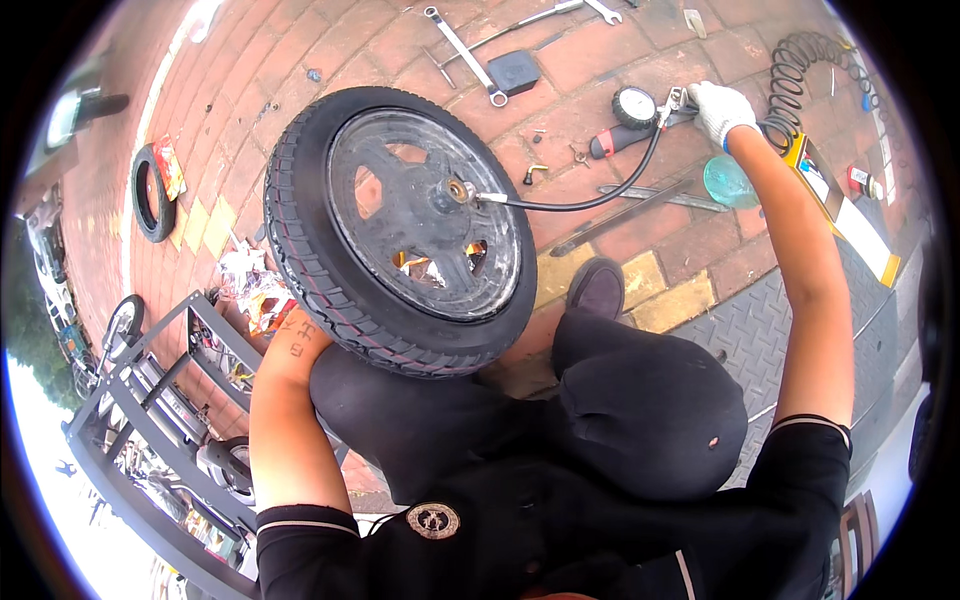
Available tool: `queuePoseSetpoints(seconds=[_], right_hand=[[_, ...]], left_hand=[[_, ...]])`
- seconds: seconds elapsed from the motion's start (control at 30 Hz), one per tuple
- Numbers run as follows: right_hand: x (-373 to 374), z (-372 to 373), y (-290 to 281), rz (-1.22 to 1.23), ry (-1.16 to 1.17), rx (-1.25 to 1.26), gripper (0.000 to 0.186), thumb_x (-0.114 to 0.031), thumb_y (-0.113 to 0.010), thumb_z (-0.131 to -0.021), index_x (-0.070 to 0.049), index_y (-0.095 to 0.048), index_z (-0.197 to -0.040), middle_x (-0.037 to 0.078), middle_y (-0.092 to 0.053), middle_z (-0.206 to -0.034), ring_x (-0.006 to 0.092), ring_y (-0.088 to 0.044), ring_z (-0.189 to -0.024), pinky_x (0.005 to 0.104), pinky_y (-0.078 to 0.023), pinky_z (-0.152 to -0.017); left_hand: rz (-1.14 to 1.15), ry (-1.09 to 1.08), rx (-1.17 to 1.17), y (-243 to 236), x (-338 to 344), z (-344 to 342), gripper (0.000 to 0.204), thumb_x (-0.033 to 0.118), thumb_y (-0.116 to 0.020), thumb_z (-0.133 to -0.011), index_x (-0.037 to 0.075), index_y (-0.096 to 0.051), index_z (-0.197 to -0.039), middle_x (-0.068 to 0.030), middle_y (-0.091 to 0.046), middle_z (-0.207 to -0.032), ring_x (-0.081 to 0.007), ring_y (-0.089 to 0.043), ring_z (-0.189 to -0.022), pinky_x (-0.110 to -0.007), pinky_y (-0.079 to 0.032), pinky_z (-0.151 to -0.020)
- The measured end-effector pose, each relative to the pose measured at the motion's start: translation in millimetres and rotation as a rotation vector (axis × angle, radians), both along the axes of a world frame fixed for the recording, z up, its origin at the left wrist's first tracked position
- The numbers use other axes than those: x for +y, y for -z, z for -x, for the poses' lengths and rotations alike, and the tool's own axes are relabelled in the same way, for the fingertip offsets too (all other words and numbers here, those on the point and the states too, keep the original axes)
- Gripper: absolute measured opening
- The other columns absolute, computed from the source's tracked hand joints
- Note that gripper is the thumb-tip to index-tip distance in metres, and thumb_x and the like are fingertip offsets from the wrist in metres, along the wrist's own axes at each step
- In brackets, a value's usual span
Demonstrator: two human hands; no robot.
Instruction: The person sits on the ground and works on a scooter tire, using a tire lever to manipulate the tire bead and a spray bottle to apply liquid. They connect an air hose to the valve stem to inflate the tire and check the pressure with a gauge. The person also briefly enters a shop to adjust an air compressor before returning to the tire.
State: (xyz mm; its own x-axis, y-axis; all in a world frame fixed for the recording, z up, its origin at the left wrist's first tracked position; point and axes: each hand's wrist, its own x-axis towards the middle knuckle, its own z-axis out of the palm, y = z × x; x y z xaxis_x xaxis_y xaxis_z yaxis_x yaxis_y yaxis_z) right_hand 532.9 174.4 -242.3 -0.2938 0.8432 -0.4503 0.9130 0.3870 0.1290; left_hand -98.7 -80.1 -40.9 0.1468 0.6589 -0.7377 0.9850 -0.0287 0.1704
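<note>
A motorcycle wheel with a black treaded tyre [305, 240] and a worn dark spoked rim [370, 230] stands tilted in front of my knees. My left forearm [290, 350] passes behind the tyre, which hides my left hand. At the upper right, my right hand [722, 112], in a white knitted glove, is closed on a tyre inflator [678, 100] with a round dial gauge [634, 107]. From the inflator a black hose [620, 192] curves down to the wheel, its metal end [490, 198] beside the hub.
On the brick paving lie a ring spanner [465, 55], a black block [514, 72], a red-and-black tool handle [618, 140] and long metal levers [660, 198]. A coiled air hose [800, 80], a teal bowl [732, 182] and a yellow box [840, 215] are at right. A metal frame [150, 430] stands left.
</note>
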Motion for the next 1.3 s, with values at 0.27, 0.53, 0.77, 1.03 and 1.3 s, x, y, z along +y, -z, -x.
queuePoseSetpoints(seconds=[0.27, 0.53, 0.77, 1.03, 1.3], right_hand=[[-4.6, -1.9, -5.0, 0.009, 0.030, 0.017, 0.030, -0.009, -0.070, -0.086, -0.012, -0.068, -0.115, 0.016, -0.072, -0.116, 0.0382, -0.069, -0.111, 0.0477, -0.056, -0.094], [-3.2, 0.3, -3.6, 0.000, 0.007, -0.021, 0.027, -0.010, -0.065, -0.090, -0.012, -0.069, -0.116, 0.015, -0.072, -0.116, 0.0382, -0.070, -0.110, 0.0480, -0.056, -0.093], [-2.3, -0.2, -3.6, 0.007, 0.005, -0.024, 0.029, -0.010, -0.067, -0.088, -0.013, -0.069, -0.117, 0.015, -0.072, -0.116, 0.0374, -0.070, -0.110, 0.0476, -0.057, -0.093], [-3.9, 2.2, -6.9, -0.013, 0.008, -0.009, 0.029, -0.011, -0.068, -0.088, -0.012, -0.068, -0.117, 0.015, -0.072, -0.118, 0.0372, -0.070, -0.111, 0.0475, -0.056, -0.094], [-6.7, 0.7, -3.3, -0.007, 0.011, -0.021, 0.032, -0.011, -0.069, -0.088, -0.012, -0.066, -0.120, 0.015, -0.070, -0.118, 0.0370, -0.069, -0.111, 0.0475, -0.056, -0.093]], left_hand=[[0.006, 0.004, -0.004, 2.3, 3.9, 0.0, 0.045, 0.028, -0.055, -0.104, 0.000, -0.063, -0.138, -0.0175, -0.062, -0.145, -0.0315, -0.057, -0.134, -0.040, -0.045, -0.112], [0.016, 0.019, -0.005, 8.9, 2.8, 2.5, 0.045, 0.029, -0.055, -0.105, 0.000, -0.063, -0.139, -0.0169, -0.062, -0.144, -0.0304, -0.057, -0.133, -0.040, -0.045, -0.112], [0.018, 0.018, -0.014, 8.7, 0.9, 4.7, 0.046, 0.029, -0.055, -0.105, 0.000, -0.062, -0.139, -0.0163, -0.062, -0.144, -0.0295, -0.057, -0.133, -0.040, -0.045, -0.112], [0.009, 0.009, -0.012, 4.4, -3.2, 6.3, 0.046, 0.030, -0.054, -0.106, 0.000, -0.062, -0.140, -0.0157, -0.063, -0.143, -0.0284, -0.058, -0.132, -0.039, -0.046, -0.111], [0.016, 0.014, -0.015, 8.3, -1.6, 5.9, 0.046, 0.031, -0.054, -0.106, 0.000, -0.061, -0.140, -0.0150, -0.063, -0.143, -0.0274, -0.058, -0.132, -0.039, -0.046, -0.111]])
